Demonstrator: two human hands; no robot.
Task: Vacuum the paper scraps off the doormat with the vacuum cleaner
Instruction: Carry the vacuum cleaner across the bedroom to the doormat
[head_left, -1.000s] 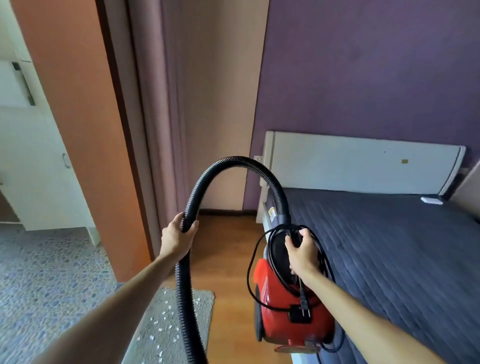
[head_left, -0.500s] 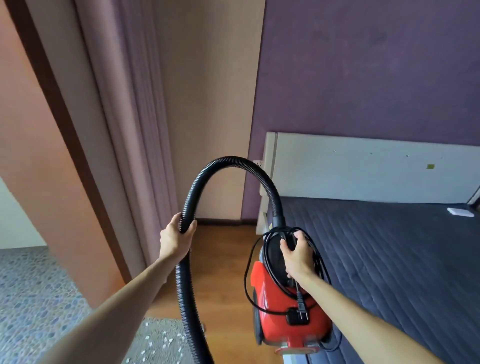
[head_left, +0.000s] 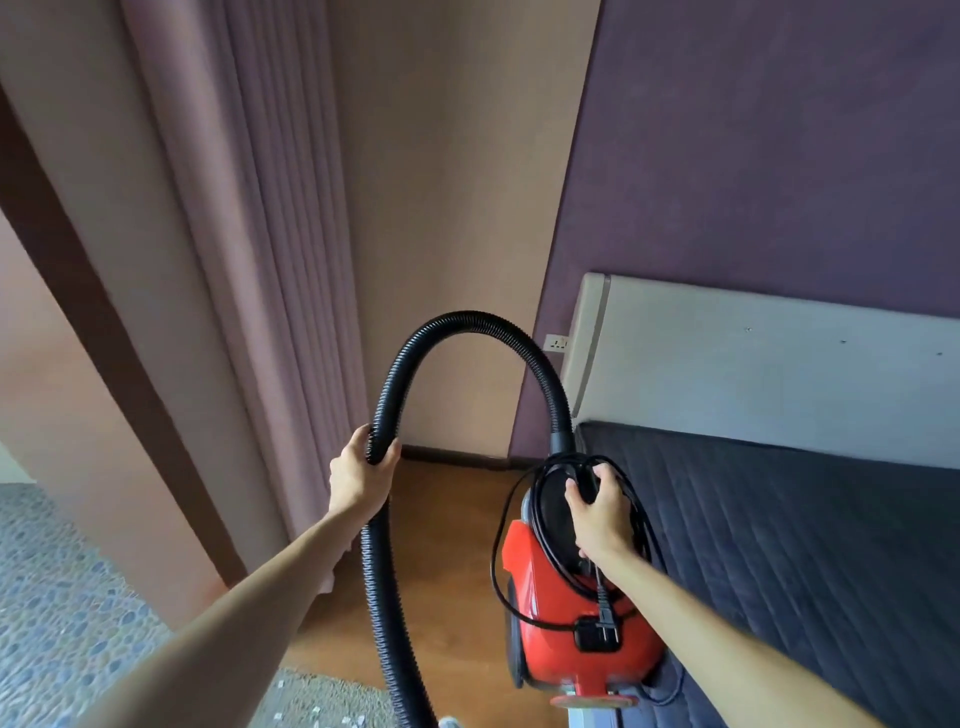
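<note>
The right hand (head_left: 597, 512) is gripping the handle of the red vacuum (head_left: 576, 623), likely heavy, at 5 o'clock, while the left hand (head_left: 358, 470) is squeezing its bendy hose (head_left: 462, 325), and the mat (head_left: 332, 699) is lying at 7 o'clock.

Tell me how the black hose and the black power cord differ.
The hose is thick and ribbed; the power cord is thin and smooth. The hose arcs high in one loop; the cord is coiled around the vacuum cleaner. The left hand grips the hose; the right hand holds the cord's coil. Both are black.
</note>
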